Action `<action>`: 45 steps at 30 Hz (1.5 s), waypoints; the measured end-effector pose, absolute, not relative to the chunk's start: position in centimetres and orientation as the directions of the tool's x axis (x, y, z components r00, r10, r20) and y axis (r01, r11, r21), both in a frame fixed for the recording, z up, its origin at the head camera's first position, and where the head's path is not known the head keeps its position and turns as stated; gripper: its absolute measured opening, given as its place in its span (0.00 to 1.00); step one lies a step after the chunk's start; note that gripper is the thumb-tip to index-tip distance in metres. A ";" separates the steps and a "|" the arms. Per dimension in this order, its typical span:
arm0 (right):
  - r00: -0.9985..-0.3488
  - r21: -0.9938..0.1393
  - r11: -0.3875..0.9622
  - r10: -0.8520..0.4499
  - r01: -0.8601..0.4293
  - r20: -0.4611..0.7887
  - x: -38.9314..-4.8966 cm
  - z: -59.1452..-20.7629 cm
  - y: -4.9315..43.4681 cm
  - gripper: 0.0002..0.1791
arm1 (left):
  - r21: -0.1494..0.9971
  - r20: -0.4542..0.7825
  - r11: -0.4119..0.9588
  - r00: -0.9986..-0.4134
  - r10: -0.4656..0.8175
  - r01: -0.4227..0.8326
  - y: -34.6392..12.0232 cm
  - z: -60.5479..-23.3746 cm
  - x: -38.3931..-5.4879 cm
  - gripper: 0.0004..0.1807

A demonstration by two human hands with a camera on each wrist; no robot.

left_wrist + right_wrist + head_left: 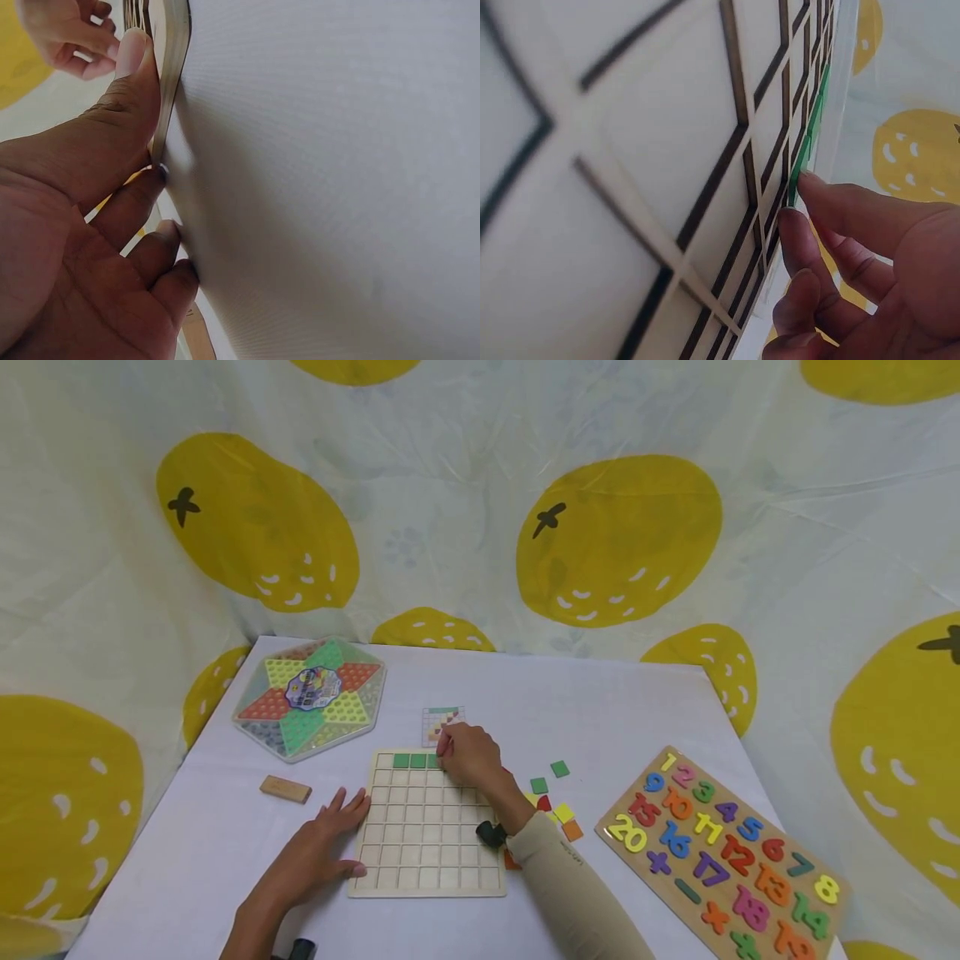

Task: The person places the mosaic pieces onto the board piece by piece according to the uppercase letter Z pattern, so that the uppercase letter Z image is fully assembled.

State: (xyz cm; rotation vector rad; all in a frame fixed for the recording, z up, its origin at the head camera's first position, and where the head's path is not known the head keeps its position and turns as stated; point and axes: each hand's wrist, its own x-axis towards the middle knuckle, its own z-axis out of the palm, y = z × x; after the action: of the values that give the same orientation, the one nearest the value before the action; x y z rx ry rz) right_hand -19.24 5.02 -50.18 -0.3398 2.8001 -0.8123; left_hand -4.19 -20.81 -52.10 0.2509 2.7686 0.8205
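A pale wooden grid board lies on the white table, with green square tiles in its far row. At the right end of these tiles, my right hand pinches a green tile between thumb and forefinger, low over the grid; the other fingers are curled. My left hand is spread along the board's left side. Its thumb rests on the board's edge, while the other fingertips touch the tablecloth beside it. Just beyond the board lies a pattern card, partly covered by the right hand.
Loose green, yellow, red and orange tiles lie right of the board, partly behind the right forearm. A wooden number puzzle is farther right. Back left sits a hexagonal Chinese checkers set, with a small wooden block in front of it.
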 end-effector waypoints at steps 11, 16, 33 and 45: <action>-0.958 -0.658 0.743 -0.264 -0.124 -0.117 -18.0 -49.8 6.9 0.09 | 0.559 -0.188 0.824 -0.954 0.233 0.091 -20.9 -52.1 -4.2 0.58; -0.968 -0.684 0.721 -0.235 -0.114 -0.086 -17.3 -48.8 8.4 0.10 | 0.563 -0.187 0.822 -0.955 0.230 0.088 -20.9 -52.2 -4.3 0.59; -0.992 -0.652 0.758 -0.064 0.026 -0.113 -15.5 -47.5 14.4 0.11 | 0.549 -0.168 0.828 -0.956 0.241 0.112 -21.0 -52.3 -4.2 0.59; -0.986 -0.542 0.835 0.009 0.099 -0.165 -14.9 -48.7 18.2 0.17 | 0.547 -0.177 0.830 -0.954 0.241 0.109 -21.0 -52.5 -4.3 0.60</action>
State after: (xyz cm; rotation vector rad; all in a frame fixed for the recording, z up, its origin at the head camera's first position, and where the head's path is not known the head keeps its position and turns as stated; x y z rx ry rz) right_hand -14.89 18.22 -48.66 0.0846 2.8584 -0.8565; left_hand -4.33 -21.03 -52.49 0.2695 2.7734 0.8073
